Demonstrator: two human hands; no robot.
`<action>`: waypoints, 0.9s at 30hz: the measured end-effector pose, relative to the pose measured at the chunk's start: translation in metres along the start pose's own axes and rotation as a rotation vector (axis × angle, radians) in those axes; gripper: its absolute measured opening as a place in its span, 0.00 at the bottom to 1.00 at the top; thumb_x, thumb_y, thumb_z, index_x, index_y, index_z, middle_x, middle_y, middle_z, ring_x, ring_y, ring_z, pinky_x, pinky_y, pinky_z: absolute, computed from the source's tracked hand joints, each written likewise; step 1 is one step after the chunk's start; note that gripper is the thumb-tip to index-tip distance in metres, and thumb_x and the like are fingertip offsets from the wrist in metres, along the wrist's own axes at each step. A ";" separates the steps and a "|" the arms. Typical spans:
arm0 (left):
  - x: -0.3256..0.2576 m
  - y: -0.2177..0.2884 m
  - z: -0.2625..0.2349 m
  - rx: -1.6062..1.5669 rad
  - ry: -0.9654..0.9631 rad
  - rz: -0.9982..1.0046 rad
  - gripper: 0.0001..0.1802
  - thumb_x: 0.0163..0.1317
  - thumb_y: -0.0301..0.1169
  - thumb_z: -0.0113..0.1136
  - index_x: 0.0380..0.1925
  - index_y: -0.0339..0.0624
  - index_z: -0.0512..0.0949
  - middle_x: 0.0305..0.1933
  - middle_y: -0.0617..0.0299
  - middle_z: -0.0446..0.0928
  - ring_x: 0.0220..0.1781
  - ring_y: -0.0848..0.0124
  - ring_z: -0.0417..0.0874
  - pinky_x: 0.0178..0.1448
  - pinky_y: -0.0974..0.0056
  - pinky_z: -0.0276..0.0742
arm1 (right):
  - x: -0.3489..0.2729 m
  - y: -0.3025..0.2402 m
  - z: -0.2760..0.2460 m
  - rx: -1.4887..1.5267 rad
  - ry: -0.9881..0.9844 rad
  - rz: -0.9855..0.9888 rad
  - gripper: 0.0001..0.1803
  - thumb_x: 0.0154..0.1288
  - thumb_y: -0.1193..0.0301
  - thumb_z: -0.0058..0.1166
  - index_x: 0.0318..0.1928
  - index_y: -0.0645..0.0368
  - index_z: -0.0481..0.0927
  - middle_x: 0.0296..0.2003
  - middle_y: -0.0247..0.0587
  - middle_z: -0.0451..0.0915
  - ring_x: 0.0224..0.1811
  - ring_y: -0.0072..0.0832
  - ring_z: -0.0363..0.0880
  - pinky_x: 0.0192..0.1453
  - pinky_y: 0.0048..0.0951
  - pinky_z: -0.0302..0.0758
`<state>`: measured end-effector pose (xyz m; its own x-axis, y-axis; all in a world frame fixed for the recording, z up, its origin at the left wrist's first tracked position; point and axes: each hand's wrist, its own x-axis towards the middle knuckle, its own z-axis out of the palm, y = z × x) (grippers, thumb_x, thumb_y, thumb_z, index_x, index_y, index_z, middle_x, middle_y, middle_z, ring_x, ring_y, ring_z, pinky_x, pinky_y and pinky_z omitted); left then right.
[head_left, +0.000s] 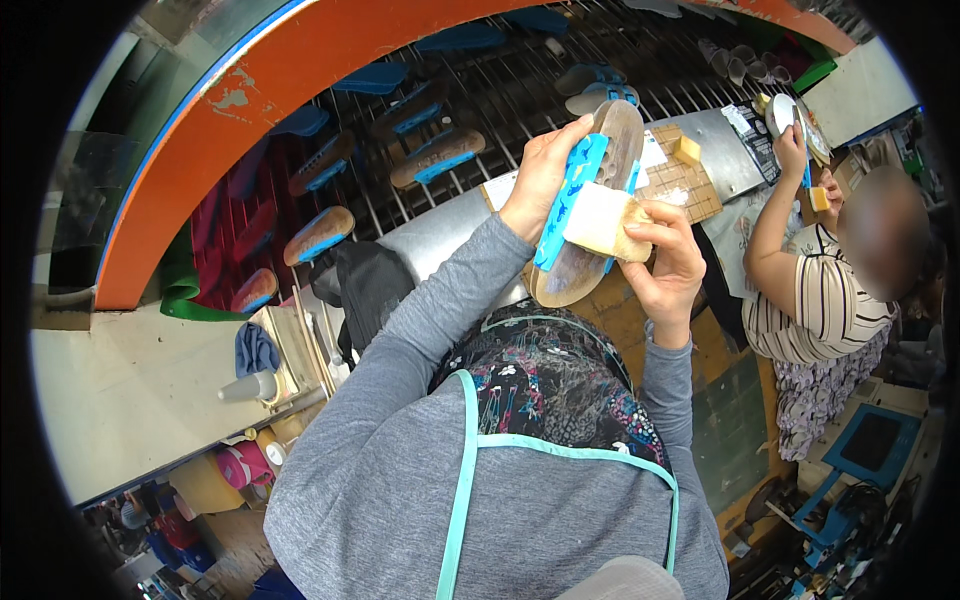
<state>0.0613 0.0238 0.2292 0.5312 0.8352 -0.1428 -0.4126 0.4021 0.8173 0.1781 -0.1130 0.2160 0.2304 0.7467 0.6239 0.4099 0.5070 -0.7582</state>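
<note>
My left hand (541, 184) is closed around the left edge of a sandal sole (566, 282), which is held tilted in front of my apron. The sole is worn brown-grey, with bright blue patterned straps (573, 196) along its sides. Between the thumb and fingers of my right hand (664, 262) is a pale yellow sponge (606, 224). It lies over the sole's middle and touches the left blue strap, hiding part of the upper surface.
Beyond my hands, a rack of metal rods (375, 205) carries several blue-edged soles (438, 157) under an orange curved frame (150, 190). A yellow sponge block (687, 150) sits on a brown board (690, 190). At right, a co-worker (820, 290) holds a white sole and a sponge.
</note>
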 end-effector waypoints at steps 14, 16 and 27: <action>0.014 -0.001 -0.003 0.045 0.059 0.044 0.19 0.64 0.45 0.60 0.25 0.41 0.80 0.21 0.68 0.79 0.18 0.82 0.76 0.24 0.77 0.71 | -0.013 -0.006 0.009 0.047 -0.090 0.018 0.22 0.37 0.82 0.58 0.39 0.56 0.85 0.43 0.44 0.80 0.45 0.34 0.81 0.50 0.32 0.76; 0.017 -0.001 -0.003 0.056 0.058 0.062 0.19 0.64 0.45 0.60 0.25 0.40 0.80 0.20 0.68 0.78 0.18 0.81 0.76 0.25 0.77 0.71 | -0.015 -0.008 0.010 0.053 -0.094 0.022 0.22 0.37 0.82 0.58 0.39 0.56 0.85 0.43 0.44 0.80 0.45 0.34 0.80 0.50 0.32 0.76; 0.032 0.014 -0.010 0.021 0.134 0.184 0.19 0.66 0.46 0.57 0.26 0.42 0.80 0.20 0.69 0.77 0.19 0.81 0.76 0.25 0.75 0.72 | -0.035 -0.013 0.017 0.113 -0.090 0.087 0.21 0.37 0.83 0.58 0.38 0.58 0.84 0.44 0.45 0.78 0.46 0.35 0.78 0.53 0.32 0.73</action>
<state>0.0652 0.0596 0.2311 0.3449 0.9366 -0.0623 -0.4768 0.2320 0.8479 0.1495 -0.1380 0.2011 0.1784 0.8232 0.5390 0.2891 0.4797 -0.8284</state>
